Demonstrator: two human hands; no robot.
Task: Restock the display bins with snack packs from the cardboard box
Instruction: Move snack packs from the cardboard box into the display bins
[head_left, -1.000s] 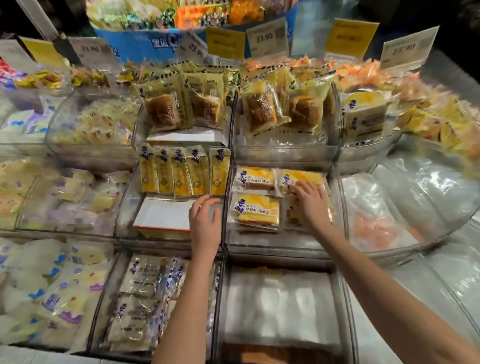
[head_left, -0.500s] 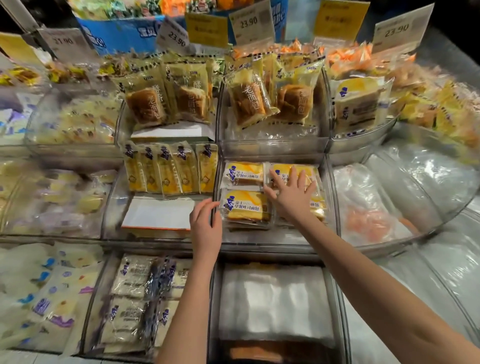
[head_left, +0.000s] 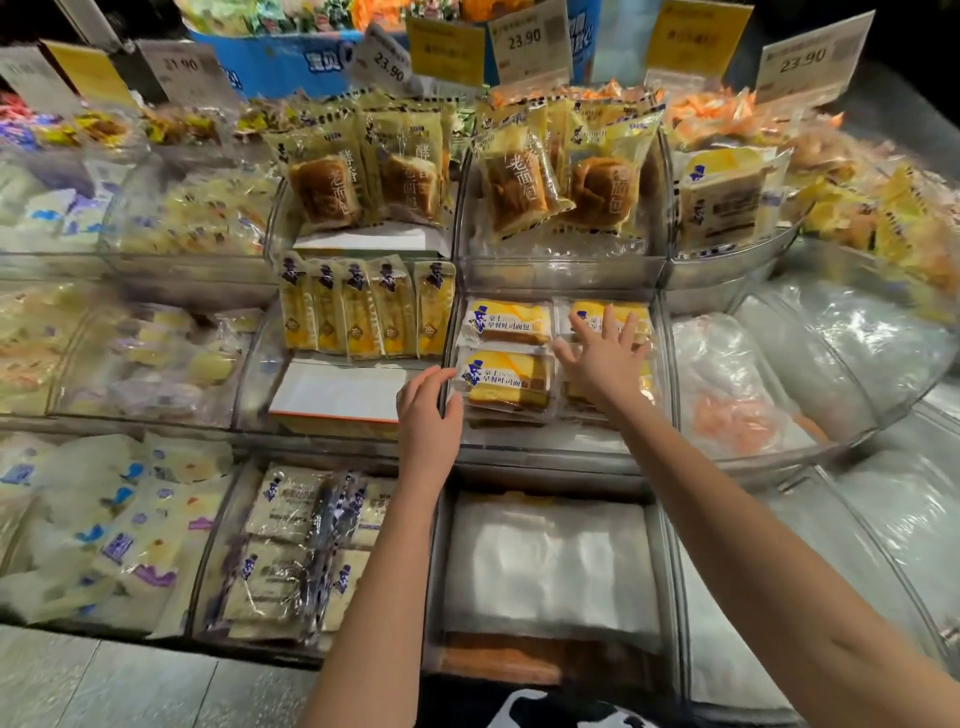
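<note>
Shop display of clear plastic bins (head_left: 556, 457), price cards (head_left: 530, 44) at 12 o'clock. Centre bin: 4 yellow sliced-bread packs in clear film (head_left: 506, 382), 2x2, 1 mostly hidden. R hand (head_left: 605, 358) is spread flat on the 3 o'clock pair. L hand (head_left: 428, 415) is curled at the 9 o'clock pack's edge; can't tell if I'm pinching it. I reckon they're light, squashy, slick: take by the film edges. Next bin at 9 o'clock: 5 upright yellow packs (head_left: 363, 312).

Middle clear bin (head_left: 556, 448): I count four yellow toast packs (head_left: 506, 382) lying flat, two by two. Right hand (head_left: 605, 358), fingers spread, on the right pair. Left hand (head_left: 428, 410), fingers loosely bent, at the bin's left wall. Adjoining bin (head_left: 254, 364): five upright yellow packs (head_left: 363, 312), white box (head_left: 337, 392).
</note>
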